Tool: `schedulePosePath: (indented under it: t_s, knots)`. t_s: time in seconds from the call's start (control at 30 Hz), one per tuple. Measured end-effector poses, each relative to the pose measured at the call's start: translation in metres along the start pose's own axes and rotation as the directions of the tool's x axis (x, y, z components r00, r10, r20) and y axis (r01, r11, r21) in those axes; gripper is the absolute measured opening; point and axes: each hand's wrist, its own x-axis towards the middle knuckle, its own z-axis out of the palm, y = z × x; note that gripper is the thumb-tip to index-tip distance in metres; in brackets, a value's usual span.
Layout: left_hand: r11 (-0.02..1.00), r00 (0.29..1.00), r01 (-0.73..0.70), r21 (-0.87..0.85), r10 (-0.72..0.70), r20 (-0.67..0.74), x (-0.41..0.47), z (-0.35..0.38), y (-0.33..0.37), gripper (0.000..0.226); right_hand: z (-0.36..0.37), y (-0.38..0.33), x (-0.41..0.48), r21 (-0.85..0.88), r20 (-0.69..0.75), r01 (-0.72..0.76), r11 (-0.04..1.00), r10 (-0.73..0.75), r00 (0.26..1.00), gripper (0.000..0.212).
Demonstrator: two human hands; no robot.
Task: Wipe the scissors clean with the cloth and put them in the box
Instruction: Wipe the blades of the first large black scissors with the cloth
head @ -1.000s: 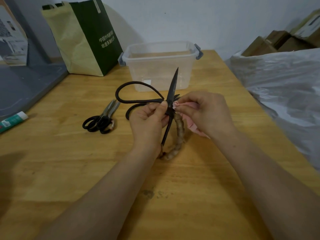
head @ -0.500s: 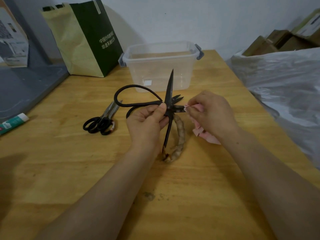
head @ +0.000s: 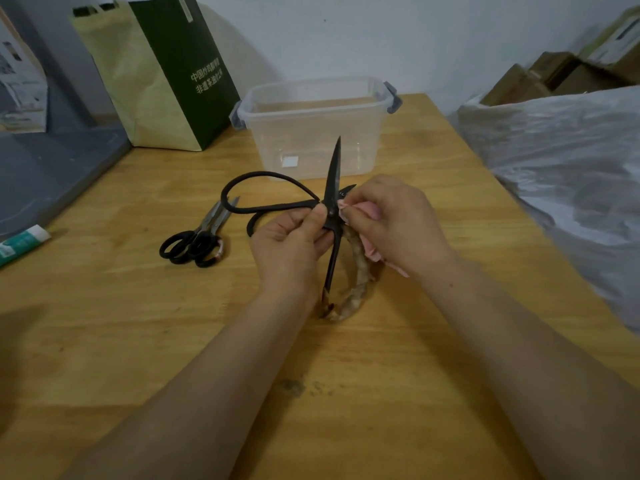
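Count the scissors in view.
2. The left hand holds a big black pair against the cloth in the right hand; a smaller pair lies on the table, left. Another may lie under it.

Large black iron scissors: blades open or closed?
Open. On the black iron scissors, one blade points up toward the clear plastic box, the other juts right by the pink cloth.

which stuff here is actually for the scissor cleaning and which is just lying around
In the job: big black scissors in the left hand; pink cloth in the right hand; clear plastic box.
Lying about: small black-handled scissors, green paper bag, tube, plastic sheet, cardboard boxes.
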Motion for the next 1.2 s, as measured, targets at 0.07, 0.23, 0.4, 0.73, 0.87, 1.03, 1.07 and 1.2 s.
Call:
schedulePosePath:
  t_s: [0.07, 0.23, 0.4, 0.73, 0.87, 1.03, 1.07, 1.2]
  knots:
    - [1.0, 1.0, 0.007, 0.0, -0.007, -0.006, 0.0, -0.001, 0.001, 0.008, -0.004, 0.005, 0.0, -0.018, 0.011, -0.037, 0.999, 0.037, 0.999, 0.015]
    - [1.0, 1.0, 0.021, -0.015, -0.021, -0.01, 0.002, -0.001, 0.002, 0.008, -0.009, 0.014, -0.001, -0.032, -0.033, -0.074, 0.997, 0.072, 0.997, 0.016]
    - [0.999, 0.999, 0.038, -0.028, -0.039, -0.026, 0.001, -0.003, 0.003, 0.012, -0.006, 0.011, 0.0, 0.023, -0.013, -0.005, 1.0, 0.005, 1.0, 0.015]
    - [0.997, 0.996, 0.036, -0.076, -0.042, -0.079, 0.006, -0.004, 0.004, 0.008, -0.007, 0.013, -0.008, 0.058, -0.065, 0.043, 0.997, -0.039, 0.997, 0.014]
    - [0.987, 0.99, 0.078, -0.144, -0.094, -0.108, 0.006, -0.006, 0.007, 0.008, -0.007, 0.016, -0.005, 0.083, -0.032, 0.073, 0.994, -0.07, 0.997, 0.013]
    - [0.992, 0.994, 0.058, -0.111, -0.068, -0.089, 0.007, -0.008, 0.01, 0.012, -0.015, 0.038, -0.005, 0.047, -0.027, -0.07, 0.996, 0.072, 0.997, 0.01]
    - [0.993, 0.994, 0.051, -0.105, -0.06, -0.09, 0.007, -0.009, 0.011, 0.013, -0.017, 0.043, -0.005, 0.01, -0.007, -0.113, 0.994, 0.113, 0.994, 0.011]
    - [0.999, 0.994, 0.043, -0.032, -0.046, -0.1, 0.011, -0.01, 0.012, 0.011, -0.031, 0.052, -0.002, 0.04, -0.078, -0.289, 0.956, 0.292, 0.953, 0.009]
